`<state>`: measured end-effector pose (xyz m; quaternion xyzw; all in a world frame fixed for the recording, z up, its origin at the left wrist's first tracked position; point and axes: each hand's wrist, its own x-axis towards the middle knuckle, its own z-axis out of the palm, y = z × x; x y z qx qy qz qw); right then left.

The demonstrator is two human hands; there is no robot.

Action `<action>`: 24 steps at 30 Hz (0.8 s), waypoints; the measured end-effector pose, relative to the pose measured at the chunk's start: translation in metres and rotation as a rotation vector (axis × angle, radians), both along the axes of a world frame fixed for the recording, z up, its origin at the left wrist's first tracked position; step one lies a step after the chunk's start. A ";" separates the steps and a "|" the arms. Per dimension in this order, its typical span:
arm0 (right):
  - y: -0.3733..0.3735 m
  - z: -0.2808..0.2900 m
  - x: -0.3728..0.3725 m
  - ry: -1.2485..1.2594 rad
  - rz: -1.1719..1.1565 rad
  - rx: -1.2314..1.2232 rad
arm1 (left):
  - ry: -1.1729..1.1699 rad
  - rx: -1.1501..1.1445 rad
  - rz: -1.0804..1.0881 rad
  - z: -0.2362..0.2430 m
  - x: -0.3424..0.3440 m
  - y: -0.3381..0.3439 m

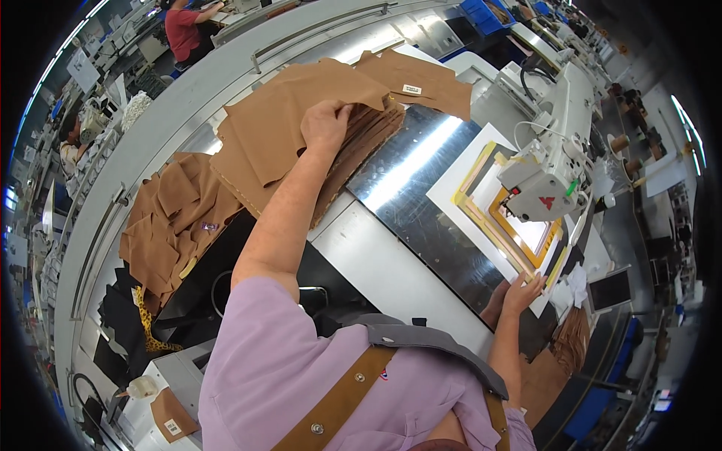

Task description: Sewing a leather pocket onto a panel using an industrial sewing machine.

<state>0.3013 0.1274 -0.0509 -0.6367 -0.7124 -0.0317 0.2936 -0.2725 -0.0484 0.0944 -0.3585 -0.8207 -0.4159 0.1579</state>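
My left hand (pixel 327 125) reaches out over a thick stack of brown fabric pieces (pixel 293 86). Its fingers are closed in a pinch on the edge of the top piece, near the stack's right side. Off to the right, my right hand (pixel 520 294) is at the near corner of a flat sewing template (pixel 492 218), its fingers bent round the edge. This template is white with yellow strips and lies below the head of a sewing machine (pixel 545 177). Inside it an orange-yellow clamp frame (pixel 519 229) surrounds a bright white opening.
A shiny metal plate (pixel 406 169) lies between stack and template. Another brown piece with a white label (pixel 444 86) is behind the stack. Loose brown pieces (pixel 169 218) are heaped at left, and more brown fabric (pixel 571 338) hangs at right. A person in red (pixel 186 34) sits farther off.
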 end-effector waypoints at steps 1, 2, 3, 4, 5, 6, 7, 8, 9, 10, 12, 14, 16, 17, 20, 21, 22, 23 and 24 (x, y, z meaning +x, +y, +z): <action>-0.008 -0.001 -0.001 -0.003 0.000 0.008 | -0.235 0.290 -0.001 -0.001 -0.002 0.001; -0.025 0.003 -0.004 0.042 0.109 0.009 | -0.271 0.322 -0.021 0.011 0.013 0.003; -0.046 0.013 -0.013 0.087 0.223 0.010 | -0.355 0.392 -0.121 0.016 0.033 0.005; -0.069 0.028 -0.026 0.300 0.296 -0.202 | -0.448 0.453 -0.228 0.019 0.060 0.009; -0.087 0.041 -0.038 0.520 0.352 -0.411 | -0.569 0.600 -0.452 0.024 0.099 0.012; -0.096 0.046 -0.042 0.630 0.411 -0.662 | -0.534 0.512 -0.554 0.019 0.130 0.012; -0.100 0.048 -0.045 0.752 0.459 -0.911 | -0.430 0.441 -0.653 0.023 0.166 0.009; -0.107 0.055 -0.060 0.908 0.511 -0.976 | -0.460 0.537 -0.785 0.002 0.198 0.008; -0.109 0.059 -0.069 1.076 0.553 -1.025 | -0.595 0.425 -0.919 -0.008 0.230 -0.003; -0.101 0.049 -0.060 1.198 0.591 -1.126 | -0.434 0.358 -1.078 -0.017 0.254 -0.008; -0.090 0.049 -0.046 1.456 0.600 -1.176 | -0.327 0.068 -1.428 -0.036 0.285 -0.014; -0.087 0.058 -0.033 1.649 0.429 -1.050 | -0.314 -0.150 -1.590 -0.046 0.300 -0.017; -0.087 0.081 -0.025 1.552 0.222 -0.910 | 0.110 -0.437 -1.360 -0.073 0.304 -0.018; -0.084 0.074 -0.008 1.570 0.186 -0.873 | 0.102 -0.558 -1.312 -0.075 0.305 -0.016; -0.068 0.061 0.038 1.408 0.205 -0.831 | 0.179 -0.551 -1.352 -0.079 0.295 -0.015; -0.063 0.059 0.048 1.424 0.188 -0.823 | 0.120 -0.632 -1.371 -0.065 0.294 -0.017; -0.055 0.056 0.057 1.481 0.082 -0.764 | 0.062 -0.715 -1.383 -0.057 0.293 -0.017; -0.044 0.055 0.064 1.531 -0.014 -0.704 | 0.071 -0.724 -1.388 -0.059 0.290 -0.011; -0.038 0.057 0.068 1.545 -0.018 -0.705 | 0.019 -0.620 -1.340 -0.062 0.284 -0.003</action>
